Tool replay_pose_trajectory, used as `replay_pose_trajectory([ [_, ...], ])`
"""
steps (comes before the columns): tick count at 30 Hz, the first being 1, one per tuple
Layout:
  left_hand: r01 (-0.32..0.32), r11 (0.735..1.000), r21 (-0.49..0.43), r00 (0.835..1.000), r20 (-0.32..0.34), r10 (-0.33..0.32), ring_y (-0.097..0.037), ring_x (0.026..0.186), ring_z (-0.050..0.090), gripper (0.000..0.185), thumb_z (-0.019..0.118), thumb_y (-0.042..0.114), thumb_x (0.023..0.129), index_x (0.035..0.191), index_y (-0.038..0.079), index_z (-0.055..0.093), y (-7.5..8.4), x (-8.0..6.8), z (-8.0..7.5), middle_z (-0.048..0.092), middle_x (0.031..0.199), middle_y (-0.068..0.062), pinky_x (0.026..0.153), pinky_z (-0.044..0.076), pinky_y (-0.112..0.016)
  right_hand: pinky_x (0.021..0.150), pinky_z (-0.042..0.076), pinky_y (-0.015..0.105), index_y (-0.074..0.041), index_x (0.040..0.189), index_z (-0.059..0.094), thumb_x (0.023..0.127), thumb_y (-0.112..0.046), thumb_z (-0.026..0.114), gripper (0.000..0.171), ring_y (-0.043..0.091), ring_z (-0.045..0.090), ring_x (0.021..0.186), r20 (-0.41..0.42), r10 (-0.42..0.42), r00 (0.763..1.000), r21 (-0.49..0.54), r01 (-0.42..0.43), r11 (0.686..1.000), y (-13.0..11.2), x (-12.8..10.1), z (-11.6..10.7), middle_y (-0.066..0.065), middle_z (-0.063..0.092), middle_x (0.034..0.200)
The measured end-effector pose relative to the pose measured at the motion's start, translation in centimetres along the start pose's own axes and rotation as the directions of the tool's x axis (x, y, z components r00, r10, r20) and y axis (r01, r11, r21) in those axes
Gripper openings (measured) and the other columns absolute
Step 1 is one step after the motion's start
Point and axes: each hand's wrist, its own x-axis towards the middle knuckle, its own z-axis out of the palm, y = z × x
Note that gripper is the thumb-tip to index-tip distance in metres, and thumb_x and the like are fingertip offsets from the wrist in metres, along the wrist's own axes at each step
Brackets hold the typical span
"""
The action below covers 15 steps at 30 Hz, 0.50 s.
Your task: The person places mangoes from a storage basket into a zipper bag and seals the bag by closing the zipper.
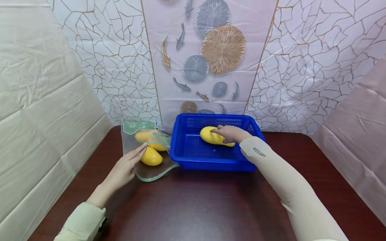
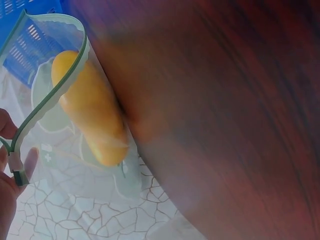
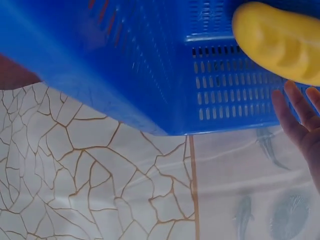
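A blue slotted basket stands at the middle of a dark wooden table. A yellow ridged loaf-shaped piece lies in it. My right hand lies over its right end with its fingers straight. The same piece shows against the basket wall. Left of the basket lies a clear zip bag with two yellow pieces inside. My left hand pinches the bag's green zip edge at its end, beside one yellow piece.
A patterned plastic sheet hangs as a wall right behind the basket and bag. Pale sheets close in the left and right sides. Bare tabletop stretches in front of the basket.
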Motion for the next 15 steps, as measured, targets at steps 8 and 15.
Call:
replay_pose_trajectory([
  [8, -0.005, 1.0, 0.0, 1.0, -0.007, 0.005, -0.031, 0.12, 0.052, 0.074, 0.06, -0.023, 0.06, 0.131, -0.008, 0.05, 0.01, -0.05, -0.06, 0.046, 0.143, -0.016, 0.089, 0.046, -0.043, 0.076, 0.051, 0.036, -0.013, 0.145, 0.037, 0.084, -0.007, 0.068, 0.068, 0.021, 0.056, 0.077, 0.017, 0.031, 0.999, -0.049, -0.03, 0.998, 0.01, 0.86, 0.46, 0.017, 0.051, 0.121],
  [15, -0.009, 1.0, -0.007, 1.0, -0.009, 0.009, -0.031, 0.118, 0.052, 0.077, 0.059, -0.023, 0.059, 0.134, -0.006, 0.048, -0.04, -0.34, 0.0, 0.045, 0.143, -0.016, 0.086, 0.048, -0.045, 0.086, 0.05, 0.041, -0.013, 0.149, 0.026, 0.087, -0.007, 0.064, 0.073, 0.03, 0.06, 0.097, 0.056, 0.085, 0.995, 0.077, -0.089, 0.993, 0.31, 0.68, 0.61, 0.022, 0.044, 0.135],
])
